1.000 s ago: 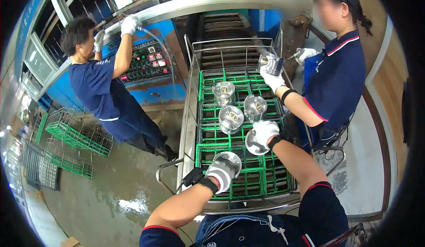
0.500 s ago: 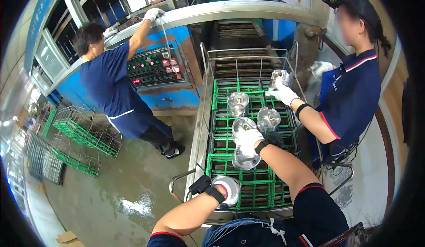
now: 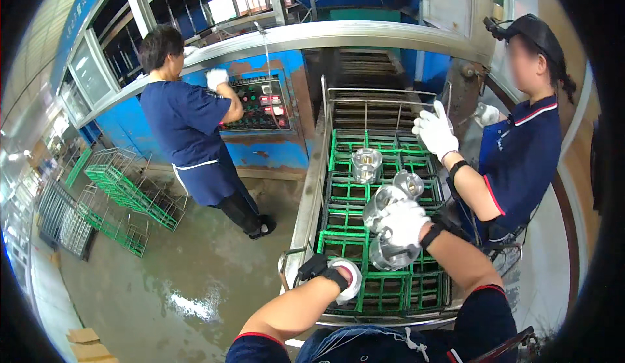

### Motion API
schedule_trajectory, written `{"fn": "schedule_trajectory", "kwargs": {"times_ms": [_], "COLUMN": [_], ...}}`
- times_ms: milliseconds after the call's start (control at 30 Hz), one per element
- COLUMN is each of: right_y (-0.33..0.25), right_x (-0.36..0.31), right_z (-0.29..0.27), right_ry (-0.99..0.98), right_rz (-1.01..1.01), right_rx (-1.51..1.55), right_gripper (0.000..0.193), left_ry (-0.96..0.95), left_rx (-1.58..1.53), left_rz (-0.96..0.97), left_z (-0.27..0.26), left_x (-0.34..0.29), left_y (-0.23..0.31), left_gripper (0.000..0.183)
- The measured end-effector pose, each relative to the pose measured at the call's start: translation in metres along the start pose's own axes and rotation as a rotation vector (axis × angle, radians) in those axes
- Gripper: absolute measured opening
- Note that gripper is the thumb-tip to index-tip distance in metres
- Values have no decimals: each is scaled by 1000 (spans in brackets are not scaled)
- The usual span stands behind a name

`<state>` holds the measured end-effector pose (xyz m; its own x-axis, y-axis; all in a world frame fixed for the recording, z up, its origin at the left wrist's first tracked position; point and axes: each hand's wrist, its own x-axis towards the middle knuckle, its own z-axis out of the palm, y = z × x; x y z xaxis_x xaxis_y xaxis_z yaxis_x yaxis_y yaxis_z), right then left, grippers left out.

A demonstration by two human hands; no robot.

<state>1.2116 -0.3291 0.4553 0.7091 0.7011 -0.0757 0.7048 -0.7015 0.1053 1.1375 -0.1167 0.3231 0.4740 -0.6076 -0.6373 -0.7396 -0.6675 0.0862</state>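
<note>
My right hand (image 3: 402, 222), in a white glove, is closed on a shiny metal cylinder (image 3: 383, 201) over the green-barred rack. Another metal cylinder (image 3: 392, 254) sits just below that hand, partly covered by it. My left hand (image 3: 347, 281), also gloved, is at the rack's near left corner; its fingers are hidden behind the wrist. Two more cylinders stand farther off: a hollow one (image 3: 366, 166) and a smaller-looking one (image 3: 409, 184). The green wire rack (image 3: 345, 229) carries them.
Across the rack at right, a co-worker (image 3: 521, 142) holds a gloved hand (image 3: 436, 131) above its far end. Another person (image 3: 185, 122) stands left by a control panel (image 3: 260, 103). Wire racks (image 3: 130, 187) stand on the wet floor. A metal rail (image 3: 312, 213) borders the rack.
My right hand has shifted slightly right and nearer with the cylinder. The co-worker's hand has risen from the rack's far end. The person at left has lowered an arm from the beam.
</note>
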Motion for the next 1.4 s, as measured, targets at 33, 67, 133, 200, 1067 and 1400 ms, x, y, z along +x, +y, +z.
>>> {"fn": "schedule_trajectory", "kwargs": {"times_ms": [33,67,133,200,1067,1400], "right_y": [-4,-8,-20,-52,-665,-1000], "right_x": [-16,-33,-76,-114,-368,-375], "right_z": [-15,-38,-68,-108,90,161], "right_ry": [62,74,308,453,741,571], "right_rz": [-20,21,84,216,1998,2924], "right_rx": [-84,-28,5,94,67,-53], "right_gripper": [25,25,21,22,31,37], "left_ry": [-33,-15,-69,1,-101,-684], "left_rx": [15,-14,-1,53,-1282,-510], "left_rz": [44,23,28,67,439,562], "left_z": [-3,-15,-62,-75,64,230], "left_x": [1,-4,-28,-37,-241,-242], "left_y": [-1,3,16,18,294,427], "left_gripper": [40,37,35,35,28,42]}}
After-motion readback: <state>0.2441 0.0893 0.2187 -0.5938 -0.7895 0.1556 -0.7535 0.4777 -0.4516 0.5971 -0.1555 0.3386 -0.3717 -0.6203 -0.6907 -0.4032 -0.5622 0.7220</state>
